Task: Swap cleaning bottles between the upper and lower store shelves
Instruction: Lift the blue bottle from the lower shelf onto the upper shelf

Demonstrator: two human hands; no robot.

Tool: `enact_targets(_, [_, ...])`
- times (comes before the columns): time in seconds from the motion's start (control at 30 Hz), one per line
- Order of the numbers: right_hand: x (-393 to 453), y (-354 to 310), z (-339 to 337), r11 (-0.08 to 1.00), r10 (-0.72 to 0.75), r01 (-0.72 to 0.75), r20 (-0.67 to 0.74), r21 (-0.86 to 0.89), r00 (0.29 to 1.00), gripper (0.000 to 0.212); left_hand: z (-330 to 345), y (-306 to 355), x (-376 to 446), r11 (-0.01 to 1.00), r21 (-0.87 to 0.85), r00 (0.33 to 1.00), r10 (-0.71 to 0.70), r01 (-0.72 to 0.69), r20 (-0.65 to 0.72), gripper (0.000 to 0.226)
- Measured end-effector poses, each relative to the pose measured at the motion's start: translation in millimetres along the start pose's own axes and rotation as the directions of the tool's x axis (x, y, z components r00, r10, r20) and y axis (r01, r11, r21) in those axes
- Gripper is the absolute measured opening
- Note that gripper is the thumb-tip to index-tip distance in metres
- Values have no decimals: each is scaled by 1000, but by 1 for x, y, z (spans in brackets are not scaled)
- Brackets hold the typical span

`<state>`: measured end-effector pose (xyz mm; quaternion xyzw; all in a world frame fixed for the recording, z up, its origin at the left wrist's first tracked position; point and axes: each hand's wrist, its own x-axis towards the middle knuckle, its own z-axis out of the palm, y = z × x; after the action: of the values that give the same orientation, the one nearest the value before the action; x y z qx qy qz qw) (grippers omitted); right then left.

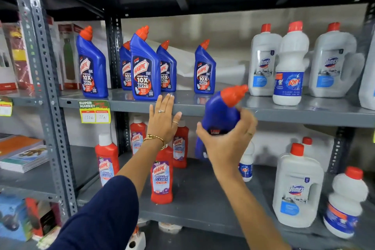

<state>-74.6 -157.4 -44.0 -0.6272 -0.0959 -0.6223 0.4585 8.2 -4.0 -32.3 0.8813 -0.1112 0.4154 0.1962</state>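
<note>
Right hand (227,142) at centre frame grips a blue bottle (221,115) round its body, tilted, red cap pointing up and right, held just in front of the upper shelf (284,109) edge. Left hand (163,119) is flat and released, fingers spread, fingertips touching that shelf's front lip, just below a standing blue Harpic (145,67). Red bottles (162,176) stand on the lower shelf (203,199) behind the left forearm. White Domex jugs (263,61) sit at upper right and lower right.
</note>
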Motion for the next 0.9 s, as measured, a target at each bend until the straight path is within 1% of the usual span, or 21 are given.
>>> enact_targets(0.13, [63,-41,-1,993,-72,77,-60,85,996,77,-3,2,0,1000,-10,1000,-11,11,13,53])
enact_targets(0.23, [99,-56,14,995,-80,82,-37,53,996,77,-4,3,0,1000,-24,1000,-11,12,20,52])
enact_targets(0.33, [122,-56,37,998,-34,38,74,-49,997,79,-4,4,-1,999,-36,999,-27,27,21,52])
enact_targets(0.43, [129,-44,60,988,22,8,194,-152,981,80,-3,2,-1,999,-32,1000,-25,25,16,53])
enact_targets(0.57, [136,-29,90,978,83,-20,299,-206,951,78,0,-1,0,999,-44,1000,-9,9,-7,53])
enact_targets(0.7, [146,-17,114,959,199,-111,340,-262,919,79,3,-2,-1,999,-34,1000,-6,5,-23,53])
enact_targets(0.9, [146,-2,138,939,231,-123,327,-320,916,83,6,-2,-2,999,-46,998,2,-4,-56,53])
